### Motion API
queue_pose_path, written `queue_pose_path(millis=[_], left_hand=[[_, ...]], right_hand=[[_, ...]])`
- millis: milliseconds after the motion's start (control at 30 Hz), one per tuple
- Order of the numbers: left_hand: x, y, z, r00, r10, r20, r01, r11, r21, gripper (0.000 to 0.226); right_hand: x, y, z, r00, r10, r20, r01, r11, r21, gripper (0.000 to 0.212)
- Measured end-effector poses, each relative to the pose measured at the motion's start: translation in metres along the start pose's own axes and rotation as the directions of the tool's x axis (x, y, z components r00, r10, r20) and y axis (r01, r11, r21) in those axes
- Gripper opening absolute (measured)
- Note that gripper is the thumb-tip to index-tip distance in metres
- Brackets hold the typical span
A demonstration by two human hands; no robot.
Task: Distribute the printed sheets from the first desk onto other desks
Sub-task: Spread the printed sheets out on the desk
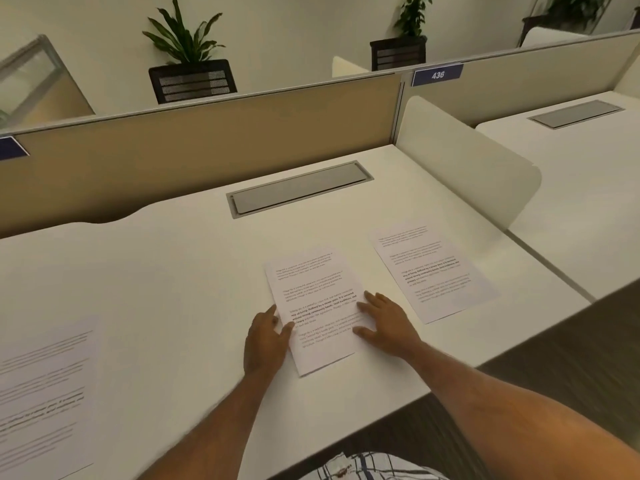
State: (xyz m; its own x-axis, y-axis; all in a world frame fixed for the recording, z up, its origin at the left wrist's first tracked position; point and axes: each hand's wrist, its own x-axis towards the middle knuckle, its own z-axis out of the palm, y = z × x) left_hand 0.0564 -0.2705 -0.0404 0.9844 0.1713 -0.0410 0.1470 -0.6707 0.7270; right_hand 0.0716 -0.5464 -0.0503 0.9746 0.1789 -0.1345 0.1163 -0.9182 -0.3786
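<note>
A printed sheet (313, 292) lies in the middle of the white desk (166, 271). My left hand (265, 339) rests at its left edge, thumb lying on the paper. My right hand (386, 322) lies flat on the sheet's right side, fingers spread. A second printed sheet (433, 268) lies to the right on the same desk, untouched. A third printed sheet (41, 393), blurred, lies at the far left near the front edge.
A tan partition (207, 140) closes the back of the desk, with a grey cable flap (299, 192) set into the top. A white divider (467, 161) separates it from the neighbouring desk (588, 188) on the right. Potted plants (188, 60) stand behind the partition.
</note>
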Motion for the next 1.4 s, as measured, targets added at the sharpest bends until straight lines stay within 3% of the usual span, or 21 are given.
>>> queue_pose_path(millis=[67, 167, 333, 500, 633, 867, 1167, 1400], left_hand=[[-0.002, -0.01, -0.001, 0.988, 0.131, 0.076, -0.146, 0.962, 0.232, 0.06], [-0.002, -0.022, 0.0, 0.952, 0.175, 0.251, -0.27, 0.865, 0.423, 0.074], [0.0, -0.027, 0.001, 0.929, 0.174, 0.328, -0.32, 0.821, 0.473, 0.082], [0.004, -0.03, -0.017, 0.921, 0.23, 0.314, -0.362, 0.8, 0.478, 0.087], [0.006, -0.046, -0.048, 0.925, 0.27, 0.268, -0.376, 0.756, 0.535, 0.089], [-0.002, -0.11, -0.12, 0.97, 0.179, 0.164, -0.242, 0.763, 0.599, 0.106], [-0.039, -0.195, -0.215, 0.998, -0.041, 0.048, 0.008, 0.83, 0.558, 0.104], [-0.069, -0.259, -0.277, 0.985, -0.173, -0.023, 0.157, 0.82, 0.55, 0.099]], right_hand=[[-0.001, 0.003, 0.001, 1.0, -0.014, -0.016, 0.014, 1.0, -0.006, 0.07], [0.0, 0.003, 0.003, 0.999, -0.019, -0.044, 0.018, 1.0, -0.02, 0.069], [-0.001, -0.002, 0.002, 0.999, 0.006, -0.044, -0.007, 1.0, -0.018, 0.069], [-0.003, -0.022, 0.002, 0.979, -0.048, -0.197, 0.046, 0.999, -0.013, 0.069], [0.006, -0.059, 0.007, 0.982, -0.13, -0.134, 0.121, 0.99, -0.073, 0.08], [0.02, -0.154, 0.03, 0.956, -0.293, 0.035, 0.294, 0.935, -0.199, 0.104], [0.03, -0.28, 0.084, 0.86, -0.481, 0.17, 0.51, 0.83, -0.228, 0.105], [0.027, -0.372, 0.126, 0.785, -0.576, 0.229, 0.618, 0.755, -0.22, 0.096]])
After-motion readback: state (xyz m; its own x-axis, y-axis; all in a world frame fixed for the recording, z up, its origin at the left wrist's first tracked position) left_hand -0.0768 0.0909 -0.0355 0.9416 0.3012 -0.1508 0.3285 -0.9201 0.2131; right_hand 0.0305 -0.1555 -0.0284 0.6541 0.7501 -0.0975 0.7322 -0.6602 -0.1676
